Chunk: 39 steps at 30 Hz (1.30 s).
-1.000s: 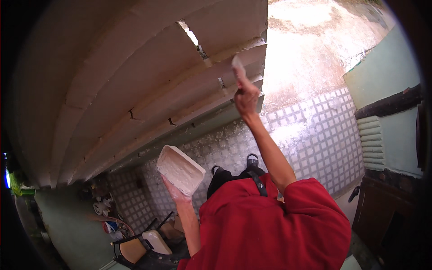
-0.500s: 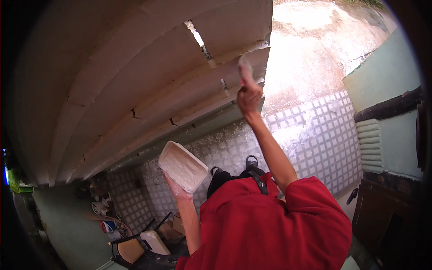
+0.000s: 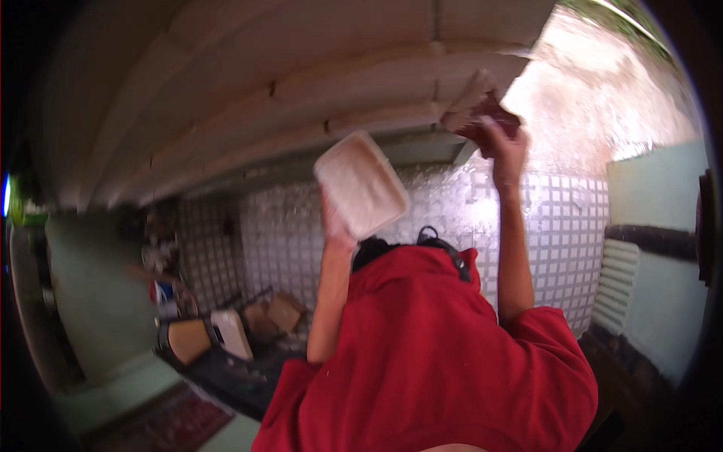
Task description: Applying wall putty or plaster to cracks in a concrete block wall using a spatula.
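My left hand (image 3: pixel 334 222) grips a white rectangular tub (image 3: pixel 388 169) from its left side and underneath. Pale, wet-looking paste (image 3: pixel 360 184) covers the tub's bottom. My right hand (image 3: pixel 509 151), raised farther right, is closed on a flat dark-red scraper (image 3: pixel 467 120) with pale paste smeared on its upper part. Motion blurs the scraper, so its exact edge is hard to make out. It shows in front of the right end of a pale surface (image 3: pixel 226 83) with long raised bands and a few dark gaps; I cannot tell whether they touch.
Below me lies a tiled floor (image 3: pixel 561 226) with pale spatters. Chairs (image 3: pixel 188 339) and cardboard boxes (image 3: pixel 285 310) stand at lower left. A pale green wall (image 3: pixel 655 188) with a dark horizontal log-like piece (image 3: pixel 651 239) is on the right. Bright ground (image 3: pixel 595 98) shows outside at upper right.
The view has shifted. My right hand has turned the scraper from nearly edge-on to showing its broad face. The tub stays in my left hand, now higher and farther right in the picture.
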Motion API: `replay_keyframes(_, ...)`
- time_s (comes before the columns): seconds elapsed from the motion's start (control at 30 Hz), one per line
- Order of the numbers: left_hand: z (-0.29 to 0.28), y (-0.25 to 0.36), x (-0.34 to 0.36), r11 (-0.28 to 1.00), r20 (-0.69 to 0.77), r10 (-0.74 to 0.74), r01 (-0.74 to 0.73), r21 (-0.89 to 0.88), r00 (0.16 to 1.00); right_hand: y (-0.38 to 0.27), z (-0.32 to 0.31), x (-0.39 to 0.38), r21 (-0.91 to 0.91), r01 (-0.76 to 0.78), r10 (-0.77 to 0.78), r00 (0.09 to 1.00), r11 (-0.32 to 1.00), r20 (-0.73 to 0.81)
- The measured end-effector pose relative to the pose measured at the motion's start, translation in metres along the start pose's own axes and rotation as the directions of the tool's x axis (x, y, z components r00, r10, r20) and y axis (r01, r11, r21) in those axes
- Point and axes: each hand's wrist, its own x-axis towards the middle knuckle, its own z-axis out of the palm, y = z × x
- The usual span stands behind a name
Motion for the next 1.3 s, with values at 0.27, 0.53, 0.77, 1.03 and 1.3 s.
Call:
replay_keyframes(0.27, 0.037, -0.032, 0.014, 0.999, 0.151, -0.05, 0.047, 0.02, 0.987, -0.049, 0.043, -0.037, -0.261, -0.102, 0.177, 0.942, 0.96, 0.285)
replay_keyframes(0.53, 0.049, -0.055, 0.003, 0.988, 0.141, -0.066, 0.045, 0.149, 0.988, -0.043, 0.052, -0.043, -0.662, 0.049, 0.309, 0.857, 0.748, 0.412)
replay_keyframes(0.77, 0.042, -0.07, 0.009, 0.985, 0.131, -0.096, 0.075, 0.158, 0.987, -0.029, 0.048, -0.039, -0.781, 0.067, 0.428, 0.806, 0.621, 0.409)
replay_keyframes(1.03, 0.05, -0.071, 0.003, 0.983, 0.132, -0.124, 0.103, 0.15, 0.983, -0.017, 0.041, -0.041, -0.673, -0.064, 0.465, 0.771, 0.737, 0.436)
replay_keyframes(1.3, 0.044, -0.071, -0.002, 0.972, 0.118, -0.148, 0.123, 0.2, 0.982, 0.005, 0.025, -0.041, -0.452, -0.337, 0.536, 0.719, 0.826, 0.443)
